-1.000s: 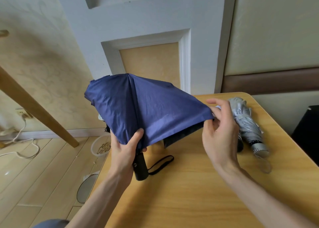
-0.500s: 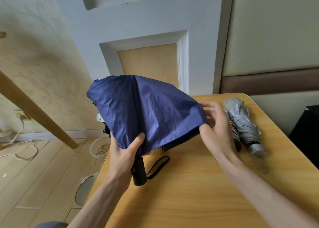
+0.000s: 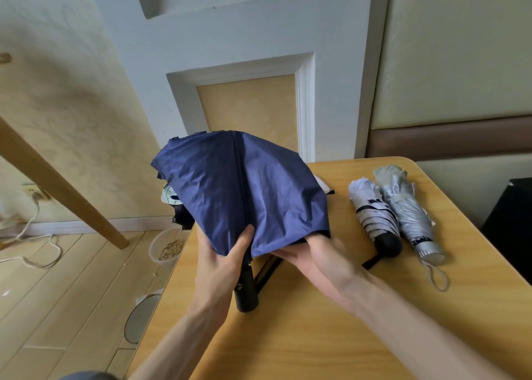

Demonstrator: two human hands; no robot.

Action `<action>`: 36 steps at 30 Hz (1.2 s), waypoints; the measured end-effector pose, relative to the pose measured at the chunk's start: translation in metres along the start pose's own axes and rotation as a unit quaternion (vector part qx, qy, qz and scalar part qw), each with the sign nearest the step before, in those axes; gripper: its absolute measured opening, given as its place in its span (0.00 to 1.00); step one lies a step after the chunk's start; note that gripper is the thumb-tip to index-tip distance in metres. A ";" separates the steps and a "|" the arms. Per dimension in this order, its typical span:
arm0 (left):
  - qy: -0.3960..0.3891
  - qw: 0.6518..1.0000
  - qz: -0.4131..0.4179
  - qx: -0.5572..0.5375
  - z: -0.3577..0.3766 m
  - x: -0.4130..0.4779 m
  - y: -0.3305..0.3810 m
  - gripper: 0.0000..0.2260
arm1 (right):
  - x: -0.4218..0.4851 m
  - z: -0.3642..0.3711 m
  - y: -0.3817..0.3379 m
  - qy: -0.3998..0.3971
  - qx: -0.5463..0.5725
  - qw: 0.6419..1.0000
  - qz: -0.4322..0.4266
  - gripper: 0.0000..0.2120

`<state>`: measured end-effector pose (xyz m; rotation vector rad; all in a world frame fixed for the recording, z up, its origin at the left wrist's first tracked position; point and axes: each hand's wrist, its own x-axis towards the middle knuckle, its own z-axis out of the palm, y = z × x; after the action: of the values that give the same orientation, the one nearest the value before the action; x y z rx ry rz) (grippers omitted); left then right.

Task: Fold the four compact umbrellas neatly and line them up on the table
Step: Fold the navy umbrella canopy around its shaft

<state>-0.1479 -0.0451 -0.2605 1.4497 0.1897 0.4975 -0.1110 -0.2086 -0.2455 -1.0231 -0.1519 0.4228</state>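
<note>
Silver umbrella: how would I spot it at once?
On the right of the table two folded umbrellas lie together. The silver umbrella is the outer one, shiny grey with a wrist loop; the striped umbrella beside it is white with a black handle.

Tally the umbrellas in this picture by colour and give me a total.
Navy blue umbrella, canopy still loose: 1
White umbrella with dark stripes, folded: 1
Silver umbrella, folded: 1
Light patterned umbrella, mostly hidden behind the blue one: 1
Total: 4
</note>
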 end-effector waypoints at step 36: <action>-0.070 0.990 0.034 0.116 0.012 -0.014 0.009 0.30 | -0.005 0.005 -0.021 0.066 -0.136 0.987 -0.054 0.17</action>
<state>-0.1567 -0.0617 -0.2520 1.7164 0.0880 0.4362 -0.1110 -0.2161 -0.2247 -1.3011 -0.1470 0.2382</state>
